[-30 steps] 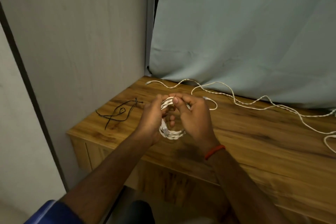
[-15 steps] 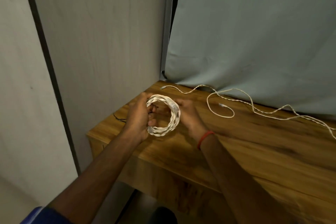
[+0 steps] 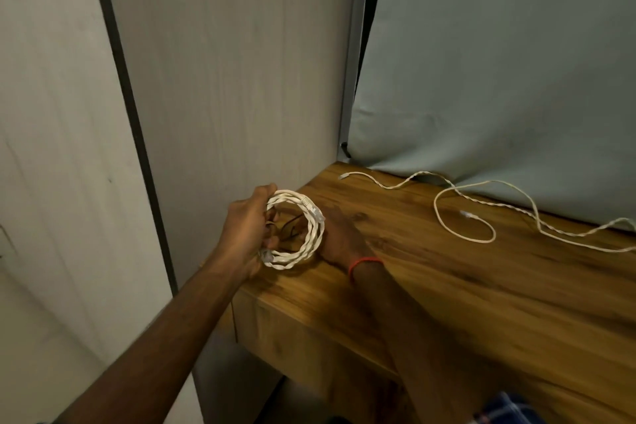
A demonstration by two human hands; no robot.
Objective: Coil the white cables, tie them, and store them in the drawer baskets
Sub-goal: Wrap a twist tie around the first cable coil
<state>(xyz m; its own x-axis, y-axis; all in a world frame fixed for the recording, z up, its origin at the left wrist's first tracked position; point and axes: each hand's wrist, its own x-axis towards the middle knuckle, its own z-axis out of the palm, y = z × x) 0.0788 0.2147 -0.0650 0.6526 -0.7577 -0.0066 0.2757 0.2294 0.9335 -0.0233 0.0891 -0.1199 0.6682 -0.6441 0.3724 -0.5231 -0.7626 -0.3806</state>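
My left hand (image 3: 246, 234) grips a coiled white cable (image 3: 312, 234), held upright as a ring over the left end of the wooden cabinet top (image 3: 447, 303). Both plug ends show on the ring. My right hand (image 3: 340, 236), with a red thread at the wrist, lies low on the wood just behind the coil. Its fingers reach toward thin black ties (image 3: 288, 225) seen through the ring, and the coil hides the fingertips. A loose white cable (image 3: 463, 234) lies looped on the wood to the right, and a second strand (image 3: 389, 184) runs along the back edge.
A grey-blue cloth (image 3: 499, 79) hangs behind the cabinet top. A pale panel wall (image 3: 223, 79) closes off the left side, right against the cabinet's left end. The cabinet's wooden front (image 3: 309, 348) drops below the near edge.
The view has swung left. My left hand now carries the coil alone at the left end of the top. My right hand let go of the coil and moved down behind it toward the black ties.
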